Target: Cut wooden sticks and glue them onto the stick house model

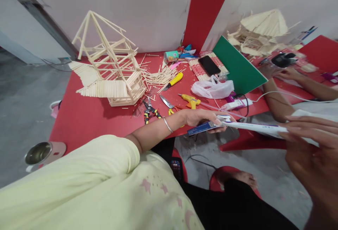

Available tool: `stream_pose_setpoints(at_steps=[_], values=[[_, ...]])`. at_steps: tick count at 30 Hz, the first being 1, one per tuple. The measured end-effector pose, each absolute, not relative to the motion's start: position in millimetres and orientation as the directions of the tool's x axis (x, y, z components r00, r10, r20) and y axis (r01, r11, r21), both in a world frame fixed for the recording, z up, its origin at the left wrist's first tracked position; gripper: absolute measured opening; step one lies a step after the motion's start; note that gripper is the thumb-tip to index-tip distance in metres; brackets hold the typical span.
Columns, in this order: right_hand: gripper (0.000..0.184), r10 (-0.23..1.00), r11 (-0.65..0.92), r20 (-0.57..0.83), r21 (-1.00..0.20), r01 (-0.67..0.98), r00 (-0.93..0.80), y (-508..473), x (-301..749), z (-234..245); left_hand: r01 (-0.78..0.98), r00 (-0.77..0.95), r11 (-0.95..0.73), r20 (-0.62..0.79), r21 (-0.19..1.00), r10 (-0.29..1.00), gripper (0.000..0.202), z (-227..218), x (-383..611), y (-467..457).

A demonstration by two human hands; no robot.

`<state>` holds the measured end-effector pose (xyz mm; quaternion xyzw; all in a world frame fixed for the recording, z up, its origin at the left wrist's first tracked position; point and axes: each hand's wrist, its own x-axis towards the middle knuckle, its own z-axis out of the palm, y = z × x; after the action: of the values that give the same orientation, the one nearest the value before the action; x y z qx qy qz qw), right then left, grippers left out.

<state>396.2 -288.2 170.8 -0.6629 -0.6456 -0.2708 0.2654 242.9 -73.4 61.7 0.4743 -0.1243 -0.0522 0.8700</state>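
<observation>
My left hand (199,118), with a silver bangle on its wrist, reaches out past the front edge of the table. Its fingers are closed around a flat blue and white box (201,128). My right hand (311,149), large and close at the right, grips the far end of a long, thin white object (253,126) with dark blue print, perhaps a tube. That object stretches across to my left fingers, where its near end meets small white pieces. I cannot make out those pieces or whether my left hand also grips the long object.
A wooden-stick house model (111,68) stands on the red table (79,120). Near it lie loose sticks (161,75), a yellow utility knife (175,79), pliers (150,110), scissors (166,102), a yellow glue gun (190,100) and a phone (209,65). A co-worker's arms (314,85) are beyond the green board (236,66).
</observation>
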Motion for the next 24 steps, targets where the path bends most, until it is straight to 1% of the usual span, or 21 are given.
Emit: stream_pose_setpoints(at_steps=[3, 5, 8, 10, 12, 14, 18, 20, 22, 24], values=[[0.005, 0.757, -0.013, 0.653, 0.069, 0.998, -0.035, -289.1, 394.0, 171.8, 0.022, 0.976, 0.499, 0.09, 0.866, -0.199, 0.049, 67.3, 240.3, -74.3], [0.008, 0.796, 0.038, 0.599, 0.103, 0.994, -0.092, -287.4, 391.6, 169.4, 0.056, 0.978, 0.448, 0.042, 0.893, -0.206, 0.046, 69.0, 240.4, -77.4], [0.013, 0.822, 0.149, 0.541, 0.1, 0.984, -0.179, -278.3, 383.4, 161.2, 0.094, 0.974, 0.42, 0.003, 0.903, -0.226, 0.051, 66.0, 244.3, -83.7], [0.019, 0.819, 0.22, 0.526, 0.083, 0.972, -0.231, -269.0, 375.3, 154.7, 0.085, 0.971, 0.443, 0.026, 0.892, -0.238, 0.055, 62.3, 247.7, -86.9], [0.022, 0.797, 0.25, 0.549, 0.08, 0.965, -0.252, -260.0, 367.4, 149.1, 0.06, 0.966, 0.482, 0.072, 0.874, -0.25, 0.057, 59.9, 249.7, -88.1], [0.025, 0.764, 0.249, 0.595, 0.085, 0.965, -0.25, -253.5, 361.9, 145.4, 0.039, 0.965, 0.519, 0.103, 0.854, -0.241, 0.059, 59.8, 249.4, -87.4], [0.024, 0.751, 0.227, 0.62, 0.079, 0.971, -0.226, -250.6, 359.5, 143.1, 0.041, 0.977, 0.566, 0.086, 0.824, -0.196, 0.06, 64.1, 245.0, -84.9], [0.025, 0.736, 0.194, 0.647, 0.081, 0.978, -0.2, -251.9, 359.6, 143.6, 0.018, 0.977, 0.576, 0.108, 0.817, -0.183, 0.057, 65.6, 243.5, -84.6], [0.027, 0.725, 0.168, 0.664, 0.085, 0.982, -0.181, -253.1, 358.7, 144.4, -0.038, 0.973, 0.588, 0.164, 0.808, -0.162, 0.051, 65.9, 243.4, -85.0], [0.029, 0.745, 0.169, 0.643, 0.076, 0.983, -0.177, -253.4, 357.0, 144.4, -0.071, 0.972, 0.602, 0.191, 0.795, -0.138, 0.043, 65.4, 244.3, -85.7]])
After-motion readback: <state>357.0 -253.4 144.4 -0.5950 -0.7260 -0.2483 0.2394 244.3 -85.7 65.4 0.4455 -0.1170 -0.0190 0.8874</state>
